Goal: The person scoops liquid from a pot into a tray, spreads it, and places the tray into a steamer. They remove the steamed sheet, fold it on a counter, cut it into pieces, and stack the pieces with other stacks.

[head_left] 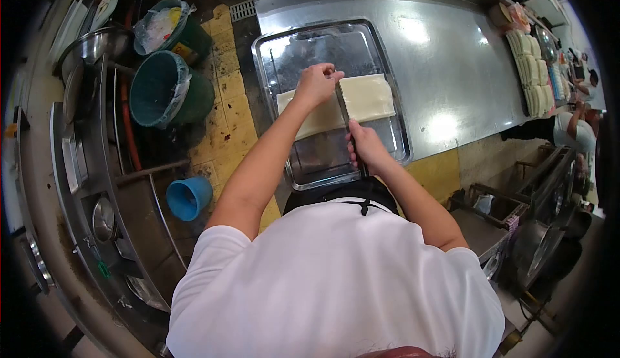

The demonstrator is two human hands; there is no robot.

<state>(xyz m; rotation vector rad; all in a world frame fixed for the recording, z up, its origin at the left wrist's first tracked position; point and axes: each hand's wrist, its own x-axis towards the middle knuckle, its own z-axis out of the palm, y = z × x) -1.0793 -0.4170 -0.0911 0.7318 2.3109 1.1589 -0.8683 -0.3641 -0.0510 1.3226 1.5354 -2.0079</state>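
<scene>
My right hand (367, 145) is wrapped round the handle of a long knife, near the front edge of a metal tray (394, 141). The knife's narrow blade (344, 103) runs away from me, between two parts of a pale, smooth slab that looks like dough. The right part (367, 97) lies flat on the tray; the left part (321, 120) is partly covered by my left arm. At the blade's far end my left hand (316, 84) has its fingers bent and pinched around the tip. Whether the blade reaches the tray's bottom is hidden.
The tray rests on a steel worktable (426, 67). Stacked pale pieces (531, 73) stand at its far right. On the left floor are green bins (171, 90) and a blue bucket (189, 198). A co-worker (578, 128) stands at the far right.
</scene>
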